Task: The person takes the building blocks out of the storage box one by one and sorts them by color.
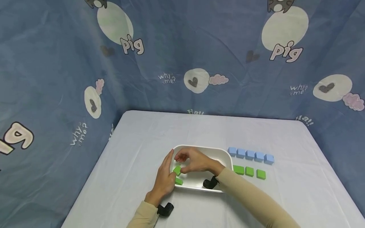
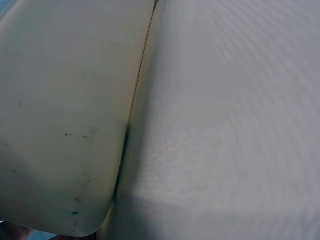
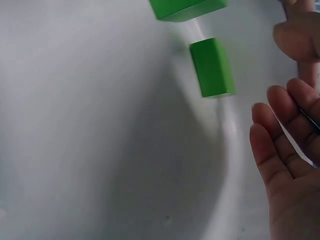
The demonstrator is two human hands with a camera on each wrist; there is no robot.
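Observation:
At its left end, the white tray [image 1: 199, 186] has my left hand [image 1: 164, 179] lying along the wall, fingers straight and thumb over the rim. Two green blocks lie inside close to that hand: an upper green block [image 1: 177, 170] and a lower green block [image 1: 178, 181]. My right hand [image 1: 198, 161] hovers over the tray, fingers loosely bent, with nothing showing between them. In the right wrist view, its fingers [image 3: 272, 150] are apart from a nearby green block [image 3: 212, 67]. The left wrist view has the tray's pale surface [image 2: 65, 90] beside the tablecloth.
Right of the tray, several blue blocks [image 1: 250, 155] stand in a row. Nearer me runs a row of three green blocks [image 1: 249, 171], the leftmost partly behind the tray rim. White cloth [image 1: 137, 152] covers the table, and a printed blue curtain [image 1: 159, 57] hangs behind and at left.

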